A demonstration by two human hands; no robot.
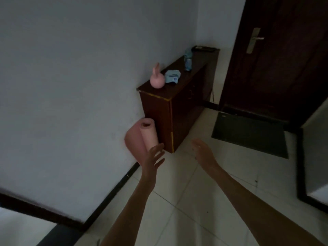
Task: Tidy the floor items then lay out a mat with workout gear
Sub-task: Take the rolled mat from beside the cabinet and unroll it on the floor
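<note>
Pink rolled mat (142,139) upright, partly unrolled against wall; both hands' grips apart, empty.

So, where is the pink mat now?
The rolled pink mat stands against the wall, left of the dark cabinet, just beyond the open left hand.

Two bare forearms belong to the person, both uncovered along all that shows; no sleeve edge appears on either one. The left hand (154,158) is bare; no glove, ring, watch or band shows on it or its wrist; its fingers (157,148) are slim and slightly blurred. The right hand (204,152) is likewise ungloved; a small pale glint sits on one finger, too blurred to tell whether it is a ring; its wrist is bare; the dim light leaves finer marks unreadable.
</note>
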